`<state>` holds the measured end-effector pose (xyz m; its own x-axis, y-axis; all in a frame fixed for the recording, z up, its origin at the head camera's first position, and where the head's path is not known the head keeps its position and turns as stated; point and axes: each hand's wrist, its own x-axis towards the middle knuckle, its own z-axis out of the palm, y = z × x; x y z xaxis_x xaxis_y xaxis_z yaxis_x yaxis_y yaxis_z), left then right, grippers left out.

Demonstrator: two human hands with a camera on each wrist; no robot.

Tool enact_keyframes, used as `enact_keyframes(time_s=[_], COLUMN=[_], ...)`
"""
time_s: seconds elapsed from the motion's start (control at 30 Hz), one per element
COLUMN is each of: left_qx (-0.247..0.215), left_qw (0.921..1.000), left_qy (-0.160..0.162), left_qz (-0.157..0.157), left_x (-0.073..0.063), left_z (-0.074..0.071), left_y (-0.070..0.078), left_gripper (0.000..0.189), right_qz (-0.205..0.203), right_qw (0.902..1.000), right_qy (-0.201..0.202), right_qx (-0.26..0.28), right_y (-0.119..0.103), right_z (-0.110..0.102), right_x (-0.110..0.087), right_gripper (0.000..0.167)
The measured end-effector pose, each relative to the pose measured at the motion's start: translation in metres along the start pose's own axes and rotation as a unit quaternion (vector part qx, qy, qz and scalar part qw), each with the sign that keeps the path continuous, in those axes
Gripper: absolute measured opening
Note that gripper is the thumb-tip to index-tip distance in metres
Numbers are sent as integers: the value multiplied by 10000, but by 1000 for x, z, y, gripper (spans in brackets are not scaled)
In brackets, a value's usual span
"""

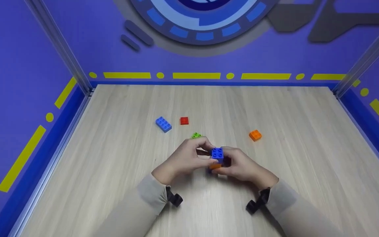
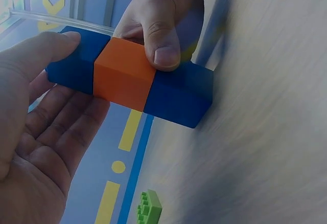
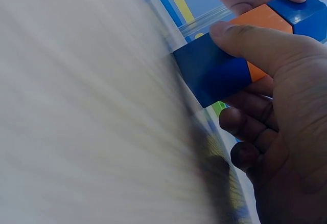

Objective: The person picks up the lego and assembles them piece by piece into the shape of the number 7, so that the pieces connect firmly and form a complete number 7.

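Observation:
A stack of three bricks stands upright between the two hands: a blue brick [image 1: 217,153] on top, an orange brick [image 2: 122,75] in the middle and another blue brick [image 2: 180,95] at the bottom. The left hand [image 1: 188,159] pinches the top blue brick between thumb and fingers. Lower down, the right hand [image 1: 244,165] grips the stack, its thumb across the orange brick and the lower blue brick in the right wrist view. The stack's low end is close over the wooden table [image 1: 117,184]. Just beyond the left hand lies a green brick [image 1: 196,135], partly hidden by it.
Farther back on the table lie a long light-blue brick [image 1: 163,124] and a small red brick [image 1: 184,120]. A loose orange brick [image 1: 255,135] lies to the right, beyond the right hand. Purple-blue panels [image 1: 77,39] wall the table at the back and sides.

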<state>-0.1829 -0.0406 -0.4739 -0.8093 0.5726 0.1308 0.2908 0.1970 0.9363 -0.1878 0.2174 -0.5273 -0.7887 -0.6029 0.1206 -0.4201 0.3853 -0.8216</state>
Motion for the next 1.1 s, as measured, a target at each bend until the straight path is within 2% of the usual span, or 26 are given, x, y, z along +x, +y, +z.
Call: enact_keyframes(time_s=[0.3,0.53,0.87,1.0,1.1], left_qx=[-59,150,-347,-240,67], left_qw=[10000,9996,9994,9996,9997], left_qy=[-21,-17,6,-58,-137], left_qz=[73,243,8,98,197], left_x=[1,1,2,4,3], left_z=[-1,1,3,3,0], left_y=[0,1,-8,-14,-17], left_gripper=[22,23,28,32,36], right_qz=[-25,12,4,74,96], right_qw=[10000,10000,10000,10000,9999], right_qy=[-4,1,-32,37,21], right_qx=[4,39,-7,-21,-35], right_y=[-1,-2,0,0,0], right_z=[-1,-1,-1,0,2], right_x=[1,1,-1,-1,0], right_gripper=[40,40,40,32,29])
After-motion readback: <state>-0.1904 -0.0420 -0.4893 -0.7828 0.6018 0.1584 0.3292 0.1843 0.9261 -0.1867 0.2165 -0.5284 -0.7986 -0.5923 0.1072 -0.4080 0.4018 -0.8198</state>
